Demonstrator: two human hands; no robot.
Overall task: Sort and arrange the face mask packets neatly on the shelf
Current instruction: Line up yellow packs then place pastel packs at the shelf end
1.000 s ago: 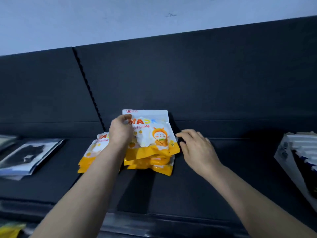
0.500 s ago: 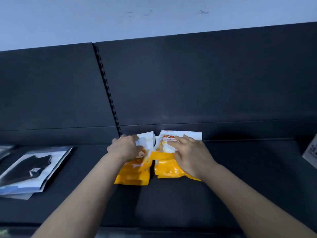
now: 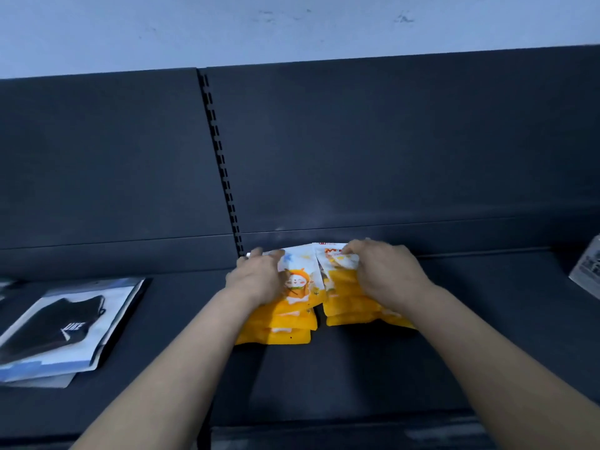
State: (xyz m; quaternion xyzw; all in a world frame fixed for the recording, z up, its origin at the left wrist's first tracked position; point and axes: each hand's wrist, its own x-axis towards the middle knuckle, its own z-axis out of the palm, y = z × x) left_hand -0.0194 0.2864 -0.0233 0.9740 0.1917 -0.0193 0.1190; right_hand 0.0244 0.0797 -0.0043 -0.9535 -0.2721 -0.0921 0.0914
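Both hands have pushed the split orange packets back against the shelf's (image 3: 324, 378) rear panel: left hand (image 3: 256, 277) presses the left stack (image 3: 285, 319), right hand (image 3: 386, 274) the right stack (image 3: 354, 306), fingers curled over the top edges. The stacks sit side by side, nearly squared.

Two side-by-side stacks of packets: the left stack (image 3: 285, 306) and right stack (image 3: 350, 303) are both bright orange-yellow along the near edge and white toward the far edge. The left stack's top packet carries a cartoon figure with an orange hood and a pale face, plus a small blue mark. The right stack shows orange-red lettering on white. The shelf (image 3: 324, 378) and its back panel (image 3: 389, 141) are dark navy-black. The wall (image 3: 227, 27) above is pale blue-grey. At left, a white-and-blue pack (image 3: 61, 329) pictures a black mask with white lettering. At far right, a box (image 3: 587, 271) looks white-grey with dark print.
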